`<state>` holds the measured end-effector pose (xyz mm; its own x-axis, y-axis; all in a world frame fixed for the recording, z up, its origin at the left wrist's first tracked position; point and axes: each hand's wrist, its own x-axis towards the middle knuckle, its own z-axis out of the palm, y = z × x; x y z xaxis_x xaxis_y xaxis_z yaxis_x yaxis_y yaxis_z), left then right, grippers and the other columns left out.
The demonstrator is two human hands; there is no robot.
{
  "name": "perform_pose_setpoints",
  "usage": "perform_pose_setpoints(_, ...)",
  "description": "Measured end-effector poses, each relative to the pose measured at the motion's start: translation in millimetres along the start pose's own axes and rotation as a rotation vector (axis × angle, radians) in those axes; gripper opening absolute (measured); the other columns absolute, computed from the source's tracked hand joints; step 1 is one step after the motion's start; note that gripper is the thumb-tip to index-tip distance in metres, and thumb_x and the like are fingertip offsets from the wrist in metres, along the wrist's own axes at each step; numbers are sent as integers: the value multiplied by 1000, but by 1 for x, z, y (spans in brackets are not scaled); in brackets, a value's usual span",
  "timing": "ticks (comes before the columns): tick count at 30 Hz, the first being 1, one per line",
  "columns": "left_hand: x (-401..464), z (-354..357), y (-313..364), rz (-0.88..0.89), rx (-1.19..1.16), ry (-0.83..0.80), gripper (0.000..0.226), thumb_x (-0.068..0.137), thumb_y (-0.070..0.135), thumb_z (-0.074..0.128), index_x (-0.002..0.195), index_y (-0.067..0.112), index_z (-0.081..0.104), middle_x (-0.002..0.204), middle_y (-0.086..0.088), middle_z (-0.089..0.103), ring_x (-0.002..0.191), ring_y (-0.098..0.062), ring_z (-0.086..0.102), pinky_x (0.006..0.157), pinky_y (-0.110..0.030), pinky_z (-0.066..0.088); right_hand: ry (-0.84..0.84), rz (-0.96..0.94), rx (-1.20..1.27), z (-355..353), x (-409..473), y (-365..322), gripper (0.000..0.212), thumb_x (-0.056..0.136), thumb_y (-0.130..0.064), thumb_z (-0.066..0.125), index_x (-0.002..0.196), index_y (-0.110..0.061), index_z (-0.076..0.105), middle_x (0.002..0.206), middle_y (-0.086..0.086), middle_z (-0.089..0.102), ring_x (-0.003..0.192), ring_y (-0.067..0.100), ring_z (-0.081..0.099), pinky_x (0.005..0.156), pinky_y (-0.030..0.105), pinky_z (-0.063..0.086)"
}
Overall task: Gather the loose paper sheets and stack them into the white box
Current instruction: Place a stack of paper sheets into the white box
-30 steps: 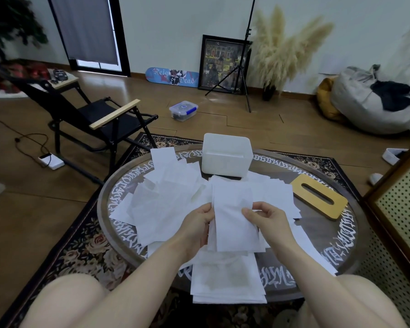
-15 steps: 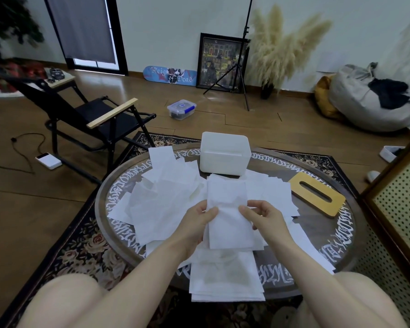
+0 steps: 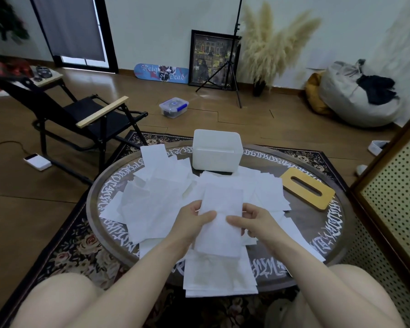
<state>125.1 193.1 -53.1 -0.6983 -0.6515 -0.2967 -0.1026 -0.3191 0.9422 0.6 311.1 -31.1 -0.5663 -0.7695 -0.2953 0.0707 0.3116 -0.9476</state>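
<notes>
A white paper sheet [image 3: 220, 216] is held upright over the round table [image 3: 317, 252]. My left hand [image 3: 192, 223] pinches its left edge and my right hand [image 3: 253, 221] pinches its right edge, thumbs on the front. Several loose white sheets [image 3: 159, 197] lie scattered over the table's left and middle. A neat stack of sheets [image 3: 218, 275] hangs over the near table edge, right below my hands. The white box [image 3: 217, 150] stands open at the far side of the table, apart from both hands.
A wooden lid with a slot [image 3: 308, 188] lies on the table's right. A black folding chair [image 3: 81, 114] stands to the left, a perforated cabinet [image 3: 393, 200] to the right. A clear container [image 3: 173, 107] and a tripod [image 3: 232, 67] stand on the floor beyond.
Both hands have drawn closer together on the held sheet, and it now sits narrower and lower over the near stack.
</notes>
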Motion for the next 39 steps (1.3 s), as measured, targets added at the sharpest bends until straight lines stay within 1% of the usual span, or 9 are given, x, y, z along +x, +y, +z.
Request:
perform_pose_setpoints(10,-2,2,2,-5,64,48,9,88,6,64,90,14,67,87,-2,71,71,-12,67,48,-15,47,67,-21,-63,-8,5,9,4,85,-2,68,84,-4,65,50,-8,57,42,5,44,43,8,33)
perform_pose_setpoints(15,2,-3,1,-21,57,96,7,88,8,64,89,15,68,89,-2,72,76,-16,67,58,-23,50,156,-12,-124,-32,6,10,5,86,-3,66,91,-3,68,69,6,65,47,4,50,43,9,36)
perform_pose_setpoints(19,7,-7,0,-39,47,159,10,91,9,60,90,17,66,95,-3,70,86,-22,65,67,-29,49,305,8,-178,-74,9,15,10,86,-6,67,96,-8,67,79,6,66,61,13,50,44,9,37)
perform_pose_setpoints(21,8,-8,0,-45,46,169,12,92,9,58,90,18,65,99,-4,69,90,-24,64,71,-31,49,361,31,-222,-96,13,24,14,85,-7,67,99,-8,66,89,9,65,69,17,54,55,16,43)
perform_pose_setpoints(24,9,-6,1,-62,48,155,14,93,9,56,89,20,64,99,-4,69,92,-25,64,83,-38,49,401,109,-306,-122,16,42,23,85,-7,69,107,-3,63,104,13,64,88,24,58,79,36,48)
perform_pose_setpoints(27,9,-3,0,-64,58,137,15,93,8,56,88,20,64,99,-3,69,92,-25,65,87,-42,50,392,221,-496,-137,12,59,33,84,-15,71,113,-7,58,105,8,58,97,25,57,85,39,47)
perform_pose_setpoints(32,11,3,-1,-71,78,125,16,93,9,56,88,22,64,97,-1,70,91,-23,65,91,-44,49,314,292,-781,-139,6,78,52,77,-29,77,120,-12,51,108,2,54,102,21,55,82,35,49)
perform_pose_setpoints(36,11,7,-1,-83,78,121,16,93,8,56,88,22,64,99,-1,69,93,-25,65,89,-43,50,322,273,-850,-134,3,80,48,74,-29,77,111,-18,50,100,-1,55,96,22,57,81,37,49)
perform_pose_setpoints(39,11,8,-2,-97,95,122,15,93,9,56,89,21,64,100,-2,70,97,-27,65,92,-46,49,352,258,-796,-134,4,79,42,75,-22,76,106,-19,49,95,-1,54,91,23,57,75,35,48)
